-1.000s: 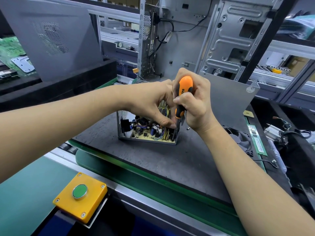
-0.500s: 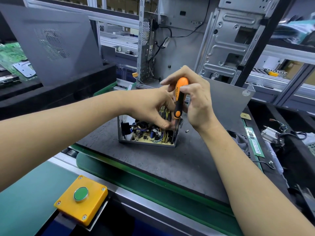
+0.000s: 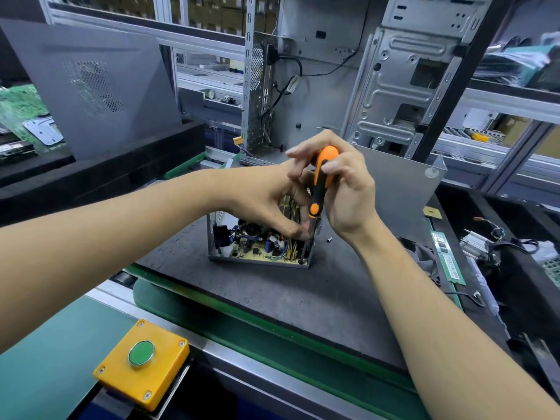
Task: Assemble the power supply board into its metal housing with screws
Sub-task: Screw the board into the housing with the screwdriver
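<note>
An open grey metal housing point(image 3: 260, 262) stands on the dark work mat, with the tan power supply board point(image 3: 257, 251) and its wires inside. My right hand point(image 3: 348, 189) grips an orange-and-black screwdriver point(image 3: 321, 180) held upright, its shaft running down into the housing's near right corner. My left hand point(image 3: 266, 201) reaches over the housing, thumb and fingertips pinching the screwdriver shaft just above the board. A loose screw point(image 3: 329, 238) lies on the mat right of the housing.
A grey cover plate point(image 3: 394, 183) leans behind the hands. A computer chassis point(image 3: 394, 86) stands at the back. A yellow box with a green button point(image 3: 141, 360) sits at the near edge. A memory stick point(image 3: 448, 259) and cables point(image 3: 497, 241) lie right; a perforated panel point(image 3: 91, 86) leans left.
My right hand's fingers have shifted round the screwdriver handle, opening from a full fist to a fingertip grip. The left hand stays on the shaft. The view has drifted slightly.
</note>
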`<state>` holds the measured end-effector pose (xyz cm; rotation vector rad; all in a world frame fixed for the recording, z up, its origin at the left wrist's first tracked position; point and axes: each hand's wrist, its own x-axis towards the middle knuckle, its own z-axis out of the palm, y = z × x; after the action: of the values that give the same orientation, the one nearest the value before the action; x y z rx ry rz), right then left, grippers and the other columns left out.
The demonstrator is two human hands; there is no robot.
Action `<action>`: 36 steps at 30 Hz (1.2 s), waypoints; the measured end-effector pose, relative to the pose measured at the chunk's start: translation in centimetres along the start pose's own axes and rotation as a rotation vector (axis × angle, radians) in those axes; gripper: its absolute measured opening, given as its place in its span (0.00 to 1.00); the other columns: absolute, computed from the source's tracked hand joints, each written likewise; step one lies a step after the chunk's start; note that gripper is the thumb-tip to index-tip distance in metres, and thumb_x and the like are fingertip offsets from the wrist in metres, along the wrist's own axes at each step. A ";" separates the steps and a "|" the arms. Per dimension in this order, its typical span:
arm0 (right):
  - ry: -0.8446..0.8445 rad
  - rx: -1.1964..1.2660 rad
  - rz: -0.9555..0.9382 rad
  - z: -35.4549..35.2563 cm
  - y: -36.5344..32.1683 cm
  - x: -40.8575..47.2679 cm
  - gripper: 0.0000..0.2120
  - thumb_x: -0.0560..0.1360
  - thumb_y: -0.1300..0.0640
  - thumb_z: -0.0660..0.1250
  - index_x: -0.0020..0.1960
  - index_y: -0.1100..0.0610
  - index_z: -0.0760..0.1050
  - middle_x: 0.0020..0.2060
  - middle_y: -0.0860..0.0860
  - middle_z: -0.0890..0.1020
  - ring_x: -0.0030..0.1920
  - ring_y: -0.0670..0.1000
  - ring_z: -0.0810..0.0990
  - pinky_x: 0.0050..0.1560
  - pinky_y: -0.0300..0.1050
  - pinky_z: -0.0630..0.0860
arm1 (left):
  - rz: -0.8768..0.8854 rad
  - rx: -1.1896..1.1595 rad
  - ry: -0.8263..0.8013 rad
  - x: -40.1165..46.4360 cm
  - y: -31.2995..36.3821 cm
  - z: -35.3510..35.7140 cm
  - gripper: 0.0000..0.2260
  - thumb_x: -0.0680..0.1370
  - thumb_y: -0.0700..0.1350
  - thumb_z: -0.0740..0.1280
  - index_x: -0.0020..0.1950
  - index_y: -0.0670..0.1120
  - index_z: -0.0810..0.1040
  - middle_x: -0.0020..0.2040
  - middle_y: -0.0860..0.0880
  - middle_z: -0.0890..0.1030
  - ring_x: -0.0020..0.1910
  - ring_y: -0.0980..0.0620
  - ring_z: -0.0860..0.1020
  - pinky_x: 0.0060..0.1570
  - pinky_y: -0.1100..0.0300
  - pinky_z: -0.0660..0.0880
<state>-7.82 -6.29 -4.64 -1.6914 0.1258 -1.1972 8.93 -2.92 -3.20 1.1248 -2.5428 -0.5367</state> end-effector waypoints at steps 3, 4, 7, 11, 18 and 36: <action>-0.072 0.036 -0.013 -0.2 0.0 0.0 0.17 0.67 0.55 0.56 0.45 0.57 0.83 0.36 0.53 0.81 0.40 0.54 0.78 0.41 0.48 0.72 | 0.000 -0.009 -0.006 0.0 0.2 0.0 0.06 0.75 0.55 0.77 0.50 0.56 0.85 0.52 0.68 0.79 0.57 0.67 0.74 0.54 0.70 0.69; -0.088 0.048 -0.015 -0.2 0.0 0.0 0.17 0.67 0.57 0.56 0.44 0.58 0.82 0.35 0.53 0.81 0.40 0.55 0.77 0.41 0.50 0.70 | 0.002 0.001 -0.002 0.0 0.2 0.0 0.07 0.75 0.55 0.77 0.50 0.55 0.85 0.52 0.70 0.78 0.57 0.69 0.73 0.54 0.72 0.69; -0.096 0.048 0.001 0.0 0.0 0.0 0.17 0.68 0.62 0.52 0.42 0.59 0.79 0.32 0.53 0.78 0.36 0.55 0.74 0.35 0.53 0.63 | 0.022 0.045 -0.006 0.1 0.2 0.0 0.05 0.75 0.55 0.76 0.49 0.56 0.85 0.52 0.64 0.78 0.57 0.65 0.73 0.57 0.65 0.71; -0.103 0.050 -0.010 0.5 -0.2 0.2 0.11 0.67 0.63 0.53 0.39 0.59 0.74 0.31 0.51 0.76 0.31 0.52 0.71 0.34 0.46 0.65 | 0.029 0.071 0.007 0.3 0.2 0.1 0.08 0.76 0.54 0.76 0.50 0.52 0.85 0.53 0.59 0.77 0.56 0.63 0.73 0.55 0.66 0.71; -0.091 0.053 -0.005 0.8 -0.4 0.2 0.06 0.66 0.58 0.58 0.39 0.59 0.71 0.29 0.49 0.74 0.31 0.53 0.68 0.33 0.47 0.62 | 0.051 0.071 0.017 0.2 0.1 0.0 0.07 0.76 0.53 0.77 0.48 0.51 0.85 0.49 0.62 0.76 0.54 0.68 0.71 0.53 0.68 0.68; 0.093 0.300 -0.198 0.3 -2.2 0.6 0.08 0.70 0.63 0.52 0.37 0.56 0.67 0.26 0.50 0.68 0.30 0.55 0.59 0.35 0.41 0.66 | 0.127 0.223 -0.048 0.3 0.1 0.3 0.13 0.67 0.64 0.78 0.48 0.61 0.85 0.59 0.77 0.60 0.66 0.68 0.56 0.65 0.76 0.54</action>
<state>-8.20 -5.40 -2.54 -1.4098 -0.1615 -1.3674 8.57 -3.01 -3.38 1.0214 -2.7461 -0.2563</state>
